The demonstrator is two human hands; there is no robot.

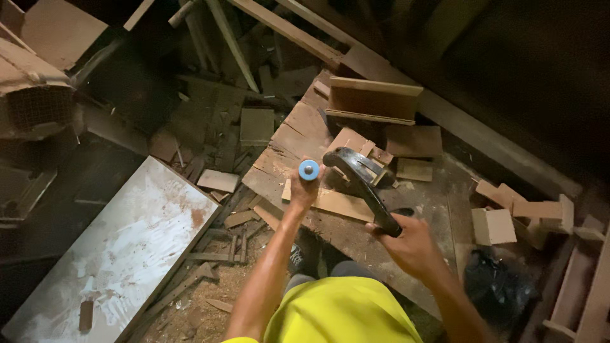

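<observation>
My left hand (pixel 303 190) is closed around a tool with a round blue butt end (pixel 309 169) that faces the camera; the rest of that tool is hidden by the hand. My right hand (pixel 410 244) grips the handle of a black hammer (pixel 361 181), whose curved head is raised beside the blue end. Both hands hover over a thin pale wood piece (pixel 337 203) that lies on a worn plywood board (pixel 298 136). Small wood offcuts (pixel 365 152) sit just beyond the hammer head.
A white, stained panel (pixel 127 248) lies on the floor to the left. Scrap wood blocks (pixel 518 213) sit at the right, a small open wooden box (pixel 373 100) at the back, long battens (pixel 286 28) above. Sawdust and slats litter the floor. A black bag (pixel 499 289) lies lower right.
</observation>
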